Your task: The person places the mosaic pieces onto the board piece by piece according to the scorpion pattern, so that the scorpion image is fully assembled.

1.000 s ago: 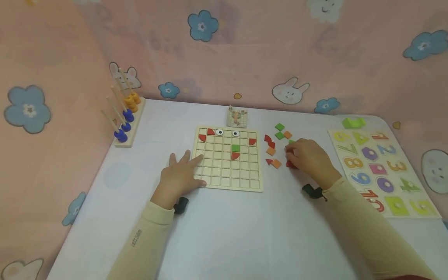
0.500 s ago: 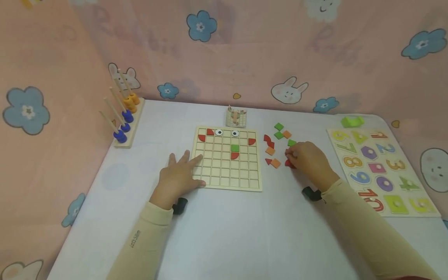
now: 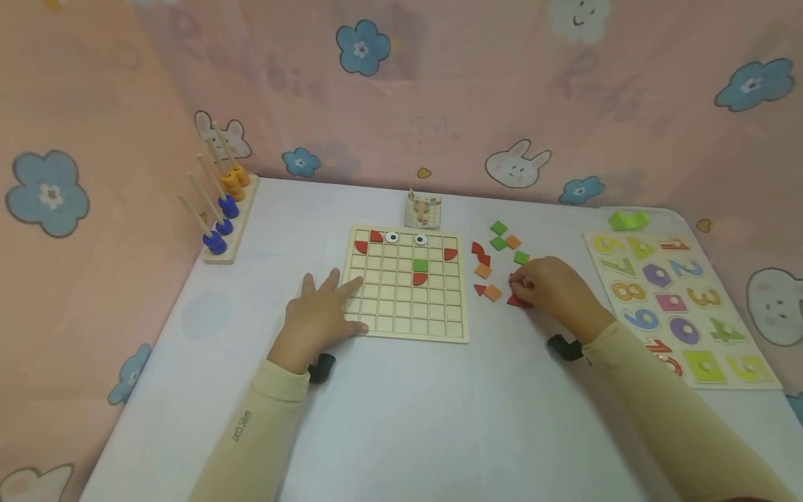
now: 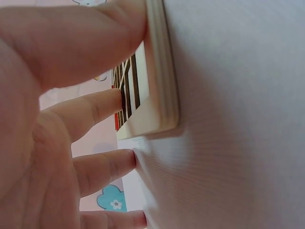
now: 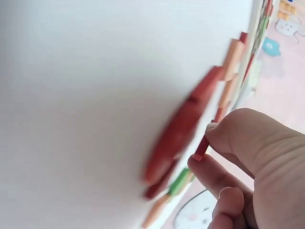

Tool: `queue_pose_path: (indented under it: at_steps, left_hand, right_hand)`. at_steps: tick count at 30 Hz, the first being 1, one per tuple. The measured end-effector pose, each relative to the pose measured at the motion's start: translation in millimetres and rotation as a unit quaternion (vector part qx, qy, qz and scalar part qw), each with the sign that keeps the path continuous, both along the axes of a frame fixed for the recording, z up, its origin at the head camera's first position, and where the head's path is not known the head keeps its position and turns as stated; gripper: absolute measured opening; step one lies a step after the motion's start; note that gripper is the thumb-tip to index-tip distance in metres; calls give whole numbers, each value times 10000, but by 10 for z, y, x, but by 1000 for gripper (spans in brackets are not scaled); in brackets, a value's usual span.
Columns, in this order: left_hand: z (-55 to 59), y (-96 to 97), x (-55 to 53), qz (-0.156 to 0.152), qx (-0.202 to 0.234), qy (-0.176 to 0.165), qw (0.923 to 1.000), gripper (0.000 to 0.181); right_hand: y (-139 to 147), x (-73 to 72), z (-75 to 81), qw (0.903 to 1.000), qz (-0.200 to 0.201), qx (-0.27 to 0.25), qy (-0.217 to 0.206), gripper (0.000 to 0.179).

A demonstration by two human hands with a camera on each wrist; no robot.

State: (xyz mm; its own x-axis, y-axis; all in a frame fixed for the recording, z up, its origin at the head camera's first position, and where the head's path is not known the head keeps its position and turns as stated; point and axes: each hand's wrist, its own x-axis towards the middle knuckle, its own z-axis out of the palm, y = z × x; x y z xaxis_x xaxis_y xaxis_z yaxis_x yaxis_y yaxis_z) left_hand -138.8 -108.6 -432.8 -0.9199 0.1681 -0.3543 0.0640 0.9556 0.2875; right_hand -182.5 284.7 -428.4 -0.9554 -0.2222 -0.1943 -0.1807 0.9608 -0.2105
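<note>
My left hand (image 3: pixel 320 317) lies with fingers spread at the near left corner of a wooden grid board (image 3: pixel 404 308). In the left wrist view its thumb and index finger touch the board, while other fingertips rest on the table. The board bears red quarter-round tiles, a green square tile (image 3: pixel 420 265) and two eye discs (image 3: pixel 421 240). To the right of the board, my right hand (image 3: pixel 558 289) pinches a small red tile (image 5: pixel 202 147) between thumb and index finger. Just under that hand lie more red tiles (image 5: pixel 178 133), blurred in the right wrist view.
Loose orange tiles (image 3: pixel 492 293) and green tiles (image 3: pixel 498 243) lie between board and right hand. A small pattern card (image 3: pixel 423 210) stands behind the board. A bead-peg stand (image 3: pixel 221 258) is at the left, a number puzzle (image 3: pixel 670 302) at the right.
My right hand has shifted slightly towards me, and a red tile now shows between its fingertips. The red tiles beneath it have slid a little. My left hand has stayed in place.
</note>
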Motion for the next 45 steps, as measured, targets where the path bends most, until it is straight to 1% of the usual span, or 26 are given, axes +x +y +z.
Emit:
queue_pose_path:
  at_steps: [3, 6, 7, 9, 12, 14, 17, 20, 24, 27, 29, 33, 36, 39, 42, 45]
  left_hand:
    - [4, -15, -2, -25, -14, -2, 10000, 93]
    - [-1, -30, 2, -26, -11, -15, 10000, 93]
    - [-6, -35, 4, -17, -12, -35, 10000, 93]
    - [-17, -45, 6, 2, -16, -62, 10000, 93]
    - [-39, -52, 10, -8, -21, -62, 10000, 93]
    - [-44, -43, 13, -20, -7, -47, 10000, 93]
    - [-45, -18, 13, -37, 26, -3, 10000, 94]
    - [-51, -2, 7, -44, 51, 18, 10000, 93]
    - [-49, -4, 5, -72, 66, 64, 9999, 92]
    - [-30, -6, 3, -85, 89, 93, 9999, 92]
    - [-19, -8, 1, -89, 101, 103, 9999, 92]
    - [-8, -16, -7, -70, 104, 101, 9999, 92]
    - [-3, -26, -12, -42, 73, 93, 9999, 92]
    - [-5, -39, -16, -7, 54, 89, 9999, 93]
    - [-6, -37, -19, -2, 56, 90, 9999, 93]
    - [-7, -34, -21, -15, 62, 87, 9999, 94]
  right_hand:
    - [-159, -61, 78, 9998, 58, -186, -7, 25]
    - [-439, -159, 178, 9993, 98, -347, -30, 22]
    - [-547, -201, 200, 9991, 158, -398, -11, 21]
    - [-769, -293, 219, 9979, 402, -511, 45, 21]
    - [-1068, -422, 192, 9948, 766, -666, 119, 19]
    - [-1218, -494, 163, 9929, 970, -682, 125, 17]
    - [-1355, -566, 115, 9924, 1061, -623, 104, 15]
    - [-1403, -615, 66, 9923, 1140, -472, 64, 16]
    - [-1409, -628, 21, 9921, 1208, -330, 35, 18]
    - [-1403, -596, 30, 9923, 1220, -187, 76, 20]
    - [-1404, -563, 51, 9933, 1158, -24, 48, 24]
    - [-1415, -495, 99, 9947, 946, 345, -216, 37]
    - [-1429, -471, 101, 9936, 949, 508, -334, 46]
    - [-1438, -493, 76, 9935, 995, 400, -387, 47]
    - [-1400, -537, 80, 9944, 899, -38, -558, 41]
    - [-1311, -577, 132, 9944, 739, -460, -605, 37]
